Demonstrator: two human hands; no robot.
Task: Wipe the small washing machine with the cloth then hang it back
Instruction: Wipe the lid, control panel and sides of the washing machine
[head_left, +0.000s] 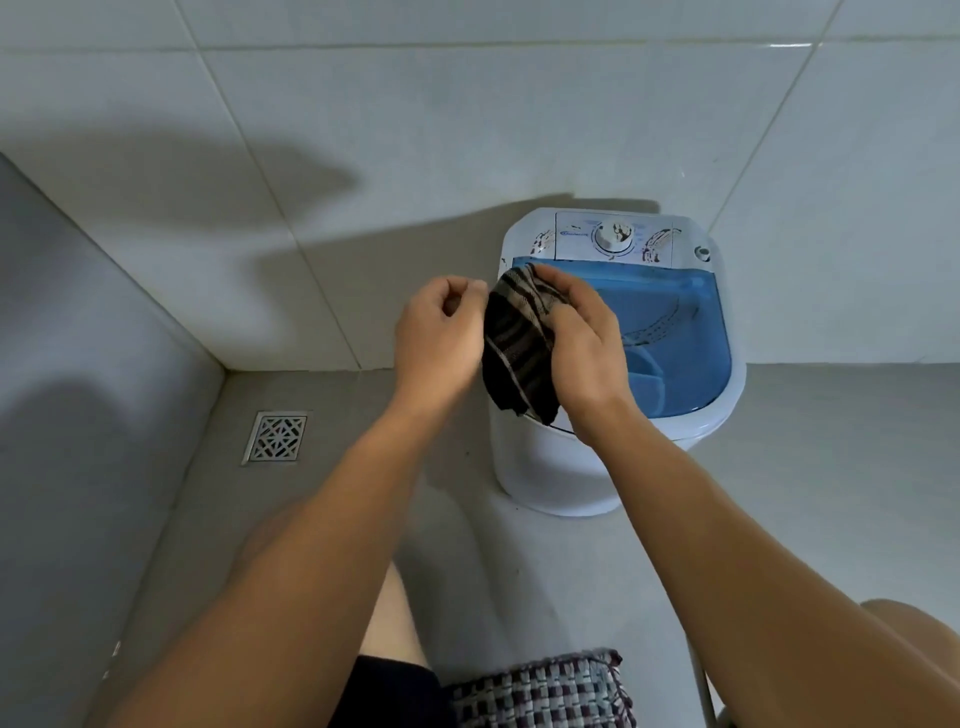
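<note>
A small white washing machine (691, 431) with a blue see-through lid (675, 332) and a round dial on its back panel stands on the floor against the tiled wall. My right hand (582, 343) grips a dark striped cloth (519, 348), which hangs over the machine's left rim. My left hand (441, 332) hovers just left of the cloth with its fingers curled. Whether its fingertips touch the cloth's edge is unclear.
A square metal floor drain (277, 435) lies in the floor's left corner. Pale tiled walls (363, 130) close in behind and at the left. My knees and checked shorts (540, 691) fill the bottom of the view.
</note>
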